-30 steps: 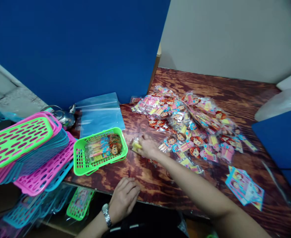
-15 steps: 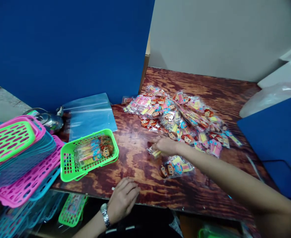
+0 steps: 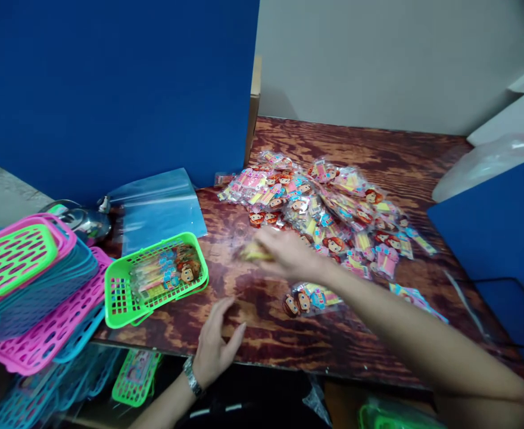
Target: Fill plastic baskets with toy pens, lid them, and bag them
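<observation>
My right hand [image 3: 284, 253] is closed on a small clear packet [image 3: 255, 251] with something yellow in it; motion blurs it above the table. My left hand [image 3: 217, 342], a watch on its wrist, is open at the table's front edge, thumb and fingers apart and holding nothing. Left of the hands stands a green plastic basket [image 3: 114, 301] containing several packets [image 3: 166, 273] with cartoon-girl figures. Beyond my right hand lies a heap of similar packets [image 3: 320, 208]. Below my right wrist, two figure packets [image 3: 309, 299] lie side by side.
Stacked pink, green and blue baskets [image 3: 39, 298] rise at the left, near a shiny metal object [image 3: 87, 220]. A clear plastic sheet [image 3: 164, 208] lies behind the green basket. Blue panels [image 3: 110, 89] border the wooden table [image 3: 298, 348]. A loose packet [image 3: 418, 301] lies beyond my right forearm.
My right hand has lifted and moved left with the packet. My left hand has spread its fingers and thumb. A packet right of my forearm has come into sight.
</observation>
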{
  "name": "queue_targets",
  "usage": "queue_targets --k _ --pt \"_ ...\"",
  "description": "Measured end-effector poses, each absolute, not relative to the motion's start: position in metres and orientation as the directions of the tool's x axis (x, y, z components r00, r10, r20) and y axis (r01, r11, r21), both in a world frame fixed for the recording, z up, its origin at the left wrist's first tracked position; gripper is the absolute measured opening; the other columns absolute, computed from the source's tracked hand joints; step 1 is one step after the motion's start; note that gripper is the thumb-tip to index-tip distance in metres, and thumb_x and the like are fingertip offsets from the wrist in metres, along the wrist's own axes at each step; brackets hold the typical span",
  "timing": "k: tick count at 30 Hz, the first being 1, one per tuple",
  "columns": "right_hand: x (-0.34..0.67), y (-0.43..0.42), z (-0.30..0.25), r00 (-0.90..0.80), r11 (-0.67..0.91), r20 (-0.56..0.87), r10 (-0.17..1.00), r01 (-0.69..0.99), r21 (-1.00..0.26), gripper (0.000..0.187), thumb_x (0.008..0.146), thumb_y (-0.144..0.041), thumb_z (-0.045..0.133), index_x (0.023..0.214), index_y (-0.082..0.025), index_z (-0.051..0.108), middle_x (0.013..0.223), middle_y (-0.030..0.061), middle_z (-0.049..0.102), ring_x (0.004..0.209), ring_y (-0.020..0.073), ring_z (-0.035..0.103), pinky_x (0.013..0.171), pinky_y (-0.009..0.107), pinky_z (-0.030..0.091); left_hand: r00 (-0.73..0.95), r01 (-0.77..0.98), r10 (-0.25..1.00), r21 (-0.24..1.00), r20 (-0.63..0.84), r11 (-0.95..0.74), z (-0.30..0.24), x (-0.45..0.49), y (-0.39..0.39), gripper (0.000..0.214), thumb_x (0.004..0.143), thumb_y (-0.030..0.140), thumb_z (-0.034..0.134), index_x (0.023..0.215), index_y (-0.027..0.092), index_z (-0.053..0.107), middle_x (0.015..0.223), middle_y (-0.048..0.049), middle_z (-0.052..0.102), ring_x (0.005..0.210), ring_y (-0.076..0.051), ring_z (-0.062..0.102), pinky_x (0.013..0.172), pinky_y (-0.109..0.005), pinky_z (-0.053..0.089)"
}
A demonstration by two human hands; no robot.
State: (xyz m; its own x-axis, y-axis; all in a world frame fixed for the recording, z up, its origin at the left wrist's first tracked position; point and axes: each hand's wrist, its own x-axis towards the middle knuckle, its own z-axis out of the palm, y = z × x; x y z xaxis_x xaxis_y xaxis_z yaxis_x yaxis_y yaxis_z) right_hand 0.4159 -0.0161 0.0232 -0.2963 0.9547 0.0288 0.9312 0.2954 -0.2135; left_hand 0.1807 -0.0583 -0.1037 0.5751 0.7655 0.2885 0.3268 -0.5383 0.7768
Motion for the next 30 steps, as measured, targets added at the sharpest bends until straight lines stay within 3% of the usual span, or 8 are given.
queue_targets --k 4,9,14,16,20,23,26,30 --pt "0.358 -0.049 -0.026 -0.394 0.391 -0.146 0.907 0.919 -0.053 0.017 0.087 -0.02 0.044 0.102 -0.019 0.051 0.09 0.0076 0.058 0.076 0.0196 0.055 0.065 0.032 0.042 0.471 0.349 0.843 0.823 0.258 -0.447 -0.118 0.178 -0.057 0.08 0.082 0.027 0.06 0.144 0.018 0.011 0.141 -0.0195 0.032 0.127 -0.028 0.041 0.1 -0.046 0.042" --pt "0.351 -0.066 -0.064 -0.37 0.368 -0.079 0.926 0.929 -0.039 0.047 0.092 -0.019 0.037 0.136 -0.031 0.027 0.097 0.0095 0.058 0.088 0.0234 0.054 0.072 0.038 0.045 0.555 0.392 0.781 0.739 0.286 -0.549 -0.132 0.182 -0.046 0.078 0.087 0.025 0.052 0.145 0.016 0.002 0.139 -0.0221 0.036 0.127 -0.03 0.041 0.097 -0.048 0.043" --pt "0.351 -0.073 -0.061 -0.3 0.284 -0.143 0.943 0.951 -0.12 0.045 0.093 -0.02 0.034 0.137 -0.018 0.029 0.093 0.0118 0.06 0.082 0.0235 0.057 0.064 0.036 0.049 0.673 0.362 0.628 0.568 0.39 -0.74 -0.124 0.182 -0.027 0.078 0.085 0.029 0.056 0.145 0.016 0.009 0.138 -0.0205 0.039 0.126 -0.031 0.041 0.098 -0.048 0.042" --pt "0.347 -0.077 -0.057 -0.34 0.314 -0.149 0.929 0.934 -0.173 0.041 0.092 -0.023 0.037 0.133 -0.015 0.035 0.094 0.0118 0.061 0.086 0.0233 0.057 0.07 0.038 0.049 0.719 0.336 0.578 0.536 0.385 -0.775 -0.121 0.18 -0.021 0.071 0.087 0.029 0.052 0.145 0.016 0.013 0.132 -0.0182 0.047 0.116 -0.026 0.052 0.091 -0.04 0.049" --pt "0.376 -0.091 -0.038 -0.422 0.375 -0.065 0.904 0.859 -0.348 0.063 0.085 -0.045 0.052 0.138 -0.02 0.03 0.125 0.013 0.05 0.112 0.025 0.047 0.092 0.041 0.041 0.734 0.301 0.524 0.485 0.432 -0.821 -0.118 0.174 -0.018 0.06 0.089 0.032 0.051 0.141 0.018 0.027 0.116 -0.0131 0.061 0.096 -0.02 0.064 0.079 -0.03 0.054" --pt "0.428 -0.112 -0.029 -0.112 0.054 -0.168 0.979 0.948 -0.314 0.043 0.093 -0.034 0.038 0.135 -0.024 0.039 0.123 0.0102 0.052 0.111 0.021 0.05 0.091 0.035 0.041 0.735 0.287 0.516 0.487 0.441 -0.825 -0.113 0.17 -0.023 0.048 0.088 0.033 0.053 0.132 0.018 0.041 0.104 -0.0098 0.065 0.088 -0.019 0.065 0.076 -0.027 0.053" --pt "0.467 -0.137 -0.036 0.29 -0.334 -0.42 0.86 0.942 -0.035 0.053 0.089 -0.033 0.044 0.141 -0.031 0.03 0.116 0.0129 0.053 0.087 0.0235 0.062 0.074 0.037 0.048 0.74 0.271 0.512 0.502 0.437 -0.821 -0.11 0.165 -0.029 0.038 0.088 0.031 0.053 0.124 0.017 0.049 0.098 -0.0082 0.066 0.086 -0.018 0.065 0.076 -0.026 0.053" --pt "0.461 -0.158 -0.059 0.254 -0.293 -0.444 0.859 0.956 -0.018 0.048 0.089 -0.042 0.045 0.135 -0.034 0.039 0.132 0.014 0.043 0.099 0.0261 0.059 0.078 0.037 0.048 0.718 0.233 0.494 0.5 0.491 -0.834 -0.111 0.158 -0.033 0.035 0.088 0.027 0.054 0.121 0.017 0.052 0.096 -0.0076 0.067 0.085 -0.017 0.065 0.077 -0.027 0.053"
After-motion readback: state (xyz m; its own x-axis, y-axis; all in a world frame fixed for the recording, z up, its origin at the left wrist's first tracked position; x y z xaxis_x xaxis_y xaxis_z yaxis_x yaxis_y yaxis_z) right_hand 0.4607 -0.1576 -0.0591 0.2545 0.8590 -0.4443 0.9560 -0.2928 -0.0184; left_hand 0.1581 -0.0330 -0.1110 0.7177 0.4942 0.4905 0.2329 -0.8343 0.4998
